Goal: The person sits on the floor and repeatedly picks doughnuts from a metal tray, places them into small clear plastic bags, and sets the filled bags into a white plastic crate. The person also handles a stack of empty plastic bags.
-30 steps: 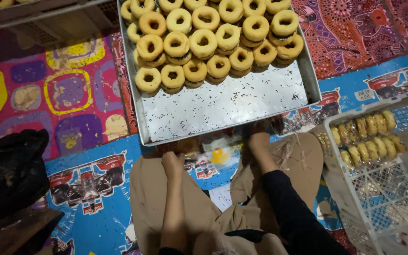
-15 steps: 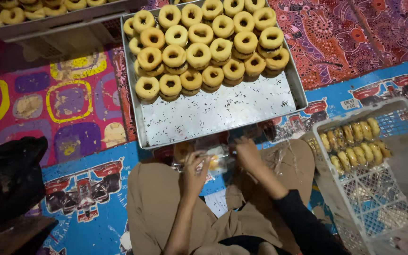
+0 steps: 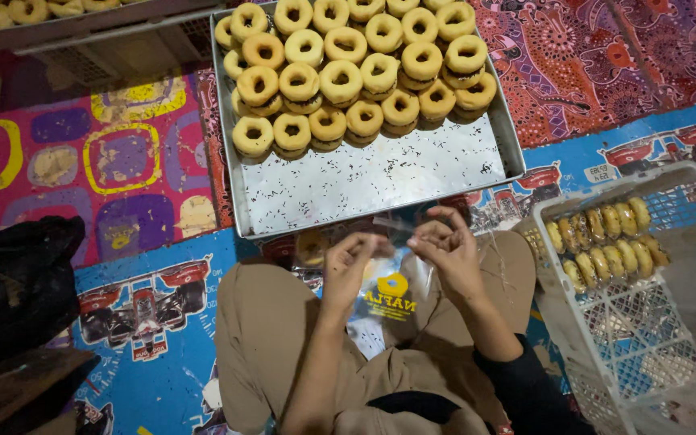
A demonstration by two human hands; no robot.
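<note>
I sit cross-legged on the floor in tan trousers. My left hand (image 3: 346,267) and my right hand (image 3: 445,246) both pinch the top edge of a clear plastic bag (image 3: 388,290) with a yellow print, held over my lap. Just beyond the hands lies a metal tray (image 3: 364,181) with several ring doughnuts (image 3: 348,72) stacked at its far half; its near half is bare and speckled with dark crumbs. A doughnut (image 3: 312,246) lies under clear plastic near the tray's front edge, left of my left hand.
A white plastic crate (image 3: 646,322) at my right holds a row of packed doughnuts (image 3: 602,238). A black bag (image 3: 14,282) sits at the left. Patterned mats cover the floor. Another tray of doughnuts (image 3: 42,12) is at the top left.
Both hands have come back from the tray's front edge toward my lap and lifted a clear bag between them. The view has tilted slightly.
</note>
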